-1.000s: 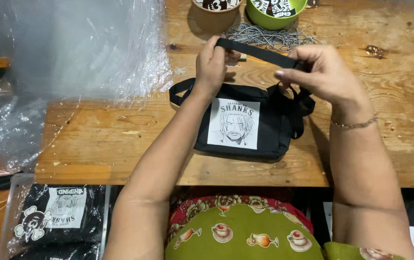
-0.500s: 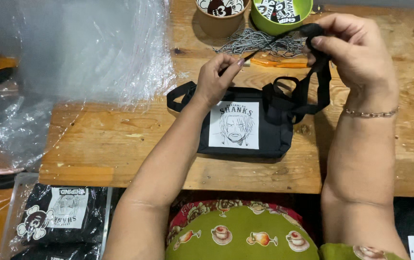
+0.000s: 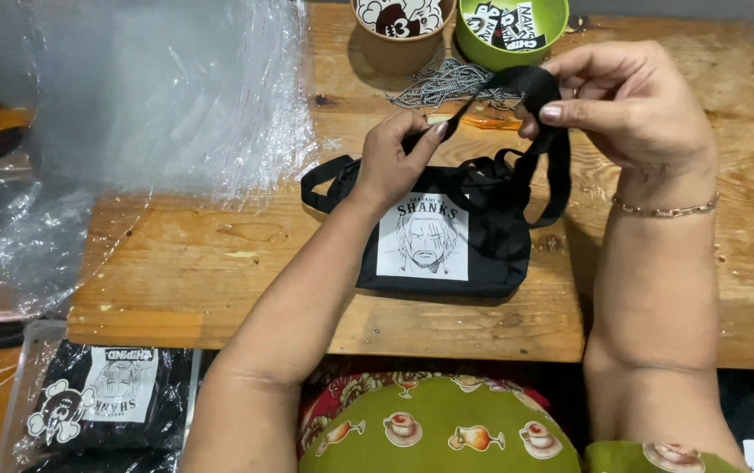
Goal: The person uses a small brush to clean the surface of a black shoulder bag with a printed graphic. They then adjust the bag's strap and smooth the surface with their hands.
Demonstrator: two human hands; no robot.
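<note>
My fingers pinch the strap at two spots: the left hand [image 3: 399, 158] has thumb and forefinger pressed together on the flat black webbing, and the right hand [image 3: 626, 109], raised a little higher, nips a folded bight of it between thumb and forefinger, the other fingers curled loosely. Under both hands lies the wooden worktop [image 3: 210, 263], scuffed and knotted. Beyond my left fingers, a big sheet of crinkled clear plastic [image 3: 175, 96] covers the worktop's corner. Directly below my fingers lies the small black pouch bag [image 3: 442, 241], flat, face up, with a white rectangular patch showing a line-drawn face. Its strap [image 3: 517, 96] is black webbing; it runs taut between my two pinches, drops in a loop below my right fingers to the bag's top edge, and another loop sticks out just past my left wrist. Beyond my fingertips rest a heap of silver ball chain [image 3: 442, 83], a brown cup [image 3: 403, 31] and a green cup [image 3: 508, 31], both holding printed stickers.
</note>
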